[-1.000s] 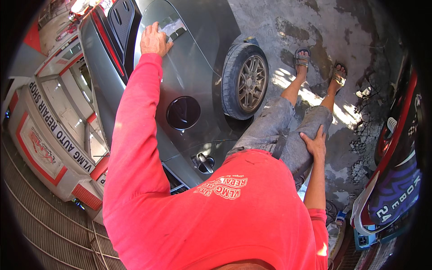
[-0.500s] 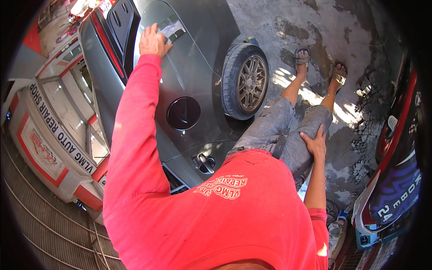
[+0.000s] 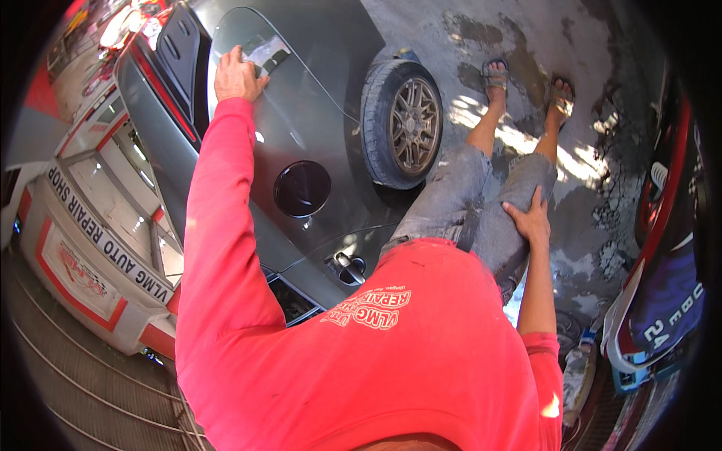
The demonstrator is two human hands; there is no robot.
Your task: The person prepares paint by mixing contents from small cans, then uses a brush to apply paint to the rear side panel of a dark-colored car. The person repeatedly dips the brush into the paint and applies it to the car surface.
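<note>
My left hand lies on the rear body panel of a dark grey car, its fingers stretched out against the surface. Right beside those fingers is a pale, shiny rectangular patch with a dark strip; whether my fingertips touch it, I cannot tell. Nothing shows in the hand's grip. My right hand rests on my right leg in grey shorts, thumb apart from the fingers and holding nothing. Between my left arm and the wheel sits a round, glossy black fuel cap cover.
The car's door handle is close to my waist. My sandalled feet stand on stained concrete with sunlit patches. At the right are a red-edged vehicle and a purple printed cloth. A white-and-red shop front stands left.
The view has shifted slightly, so the car sits a little further left. My left hand stays on the panel beside the patch, and my right hand stays on my leg.
</note>
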